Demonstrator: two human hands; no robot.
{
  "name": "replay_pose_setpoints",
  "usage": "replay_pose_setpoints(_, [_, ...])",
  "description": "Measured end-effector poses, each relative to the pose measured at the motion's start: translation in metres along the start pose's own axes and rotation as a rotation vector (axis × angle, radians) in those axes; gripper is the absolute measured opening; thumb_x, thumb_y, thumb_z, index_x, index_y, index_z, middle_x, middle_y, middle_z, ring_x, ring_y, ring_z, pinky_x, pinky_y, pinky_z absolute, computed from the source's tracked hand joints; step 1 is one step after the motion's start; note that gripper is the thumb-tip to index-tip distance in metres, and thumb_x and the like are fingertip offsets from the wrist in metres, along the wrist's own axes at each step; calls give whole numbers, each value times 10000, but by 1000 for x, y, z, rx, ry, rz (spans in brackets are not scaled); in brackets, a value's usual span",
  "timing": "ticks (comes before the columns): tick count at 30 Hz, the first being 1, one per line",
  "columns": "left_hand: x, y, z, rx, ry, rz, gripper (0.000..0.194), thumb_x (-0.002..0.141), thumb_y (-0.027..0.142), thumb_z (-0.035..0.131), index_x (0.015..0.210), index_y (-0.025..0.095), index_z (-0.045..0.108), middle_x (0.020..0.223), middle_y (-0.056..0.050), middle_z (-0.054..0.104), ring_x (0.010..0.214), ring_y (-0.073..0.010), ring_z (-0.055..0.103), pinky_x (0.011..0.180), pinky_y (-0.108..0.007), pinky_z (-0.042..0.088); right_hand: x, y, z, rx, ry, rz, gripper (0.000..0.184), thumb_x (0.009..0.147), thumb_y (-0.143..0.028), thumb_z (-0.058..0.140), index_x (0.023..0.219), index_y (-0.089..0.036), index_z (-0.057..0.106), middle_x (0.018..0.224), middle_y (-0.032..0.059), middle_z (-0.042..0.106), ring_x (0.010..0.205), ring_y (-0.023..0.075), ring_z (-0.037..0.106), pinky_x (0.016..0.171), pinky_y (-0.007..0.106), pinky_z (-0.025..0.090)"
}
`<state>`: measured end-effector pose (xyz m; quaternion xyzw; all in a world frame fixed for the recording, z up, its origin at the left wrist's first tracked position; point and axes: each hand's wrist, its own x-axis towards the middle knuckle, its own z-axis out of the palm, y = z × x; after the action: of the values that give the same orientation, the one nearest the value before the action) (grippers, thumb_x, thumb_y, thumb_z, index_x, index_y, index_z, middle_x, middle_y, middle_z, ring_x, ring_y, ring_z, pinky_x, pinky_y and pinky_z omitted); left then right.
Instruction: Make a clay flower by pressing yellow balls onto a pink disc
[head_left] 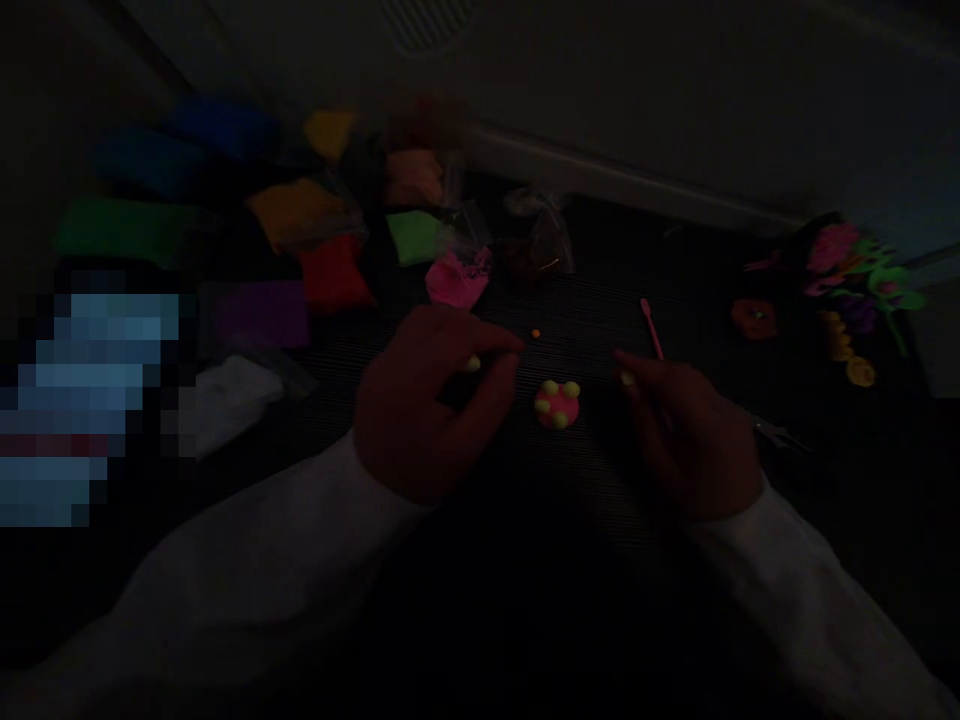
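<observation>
The scene is very dark. My left hand (431, 410) is curled, thumb and forefinger tips close together, with a small yellow-green clay ball (472, 363) showing in the curl of its fingers. Between my hands lies a pink clay disc (557, 411) with several yellow-green balls set around its top. To the right of it, my right hand (686, 425) pinches another small yellow-green clay piece (627, 379) between thumb and forefinger. A tiny orange bit (535, 333) lies just beyond my left fingertips. Shadow hides the lower fingers of both hands.
Packs of coloured clay, including red (334, 275), purple (262, 313) and green (124, 230), crowd the left and back. A pink stick tool (652, 328) lies behind my right hand. Finished-looking clay shapes (862, 285) sit far right. A pixelated bright patch covers the left edge.
</observation>
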<state>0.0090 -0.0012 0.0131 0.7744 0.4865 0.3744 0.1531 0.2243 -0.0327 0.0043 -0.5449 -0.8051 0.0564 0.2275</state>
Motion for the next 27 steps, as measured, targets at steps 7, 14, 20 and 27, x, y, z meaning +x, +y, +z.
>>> replay_pose_setpoints(7, [15, -26, -1, -427, 388, -346, 66, 727, 194, 558, 727, 230, 614, 705, 59, 617, 650, -71, 554, 600, -245, 460, -1, 0, -5, 10, 107, 34, 179, 700, -297, 605, 807, -177, 527, 703, 16, 570, 659, 135, 541, 571, 267, 428])
replay_pose_setpoints(14, [23, -47, -1, -508, 354, -387, 130, 699, 305, 591, 756, 192, 619, 639, 89, 583, 603, -29, 518, 502, -192, 399, 0, -2, -9, 47, 195, 16, 228, 770, -156, 481, 988, -175, 545, 871, 56, 611, 810, 150, 567, 707, 296, 453])
replay_pose_setpoints(20, [26, -35, -1, -474, 235, -441, 84, 684, 242, 597, 733, 176, 615, 616, 80, 599, 556, -28, 508, 493, -182, 404, 0, -1, -4, 105, 162, -23, 275, 774, -167, 481, 1041, -206, 529, 942, 61, 621, 863, 158, 579, 752, 324, 474])
replay_pose_setpoints(27, [7, 3, 1, -480, -278, -198, 210, 695, 323, 596, 849, 192, 652, 828, -1, 649, 731, -93, 593, 631, -206, 463, -4, -24, -6, 341, 207, 107, 239, 676, -278, 631, 882, -198, 540, 817, 10, 634, 769, 127, 601, 700, 276, 493])
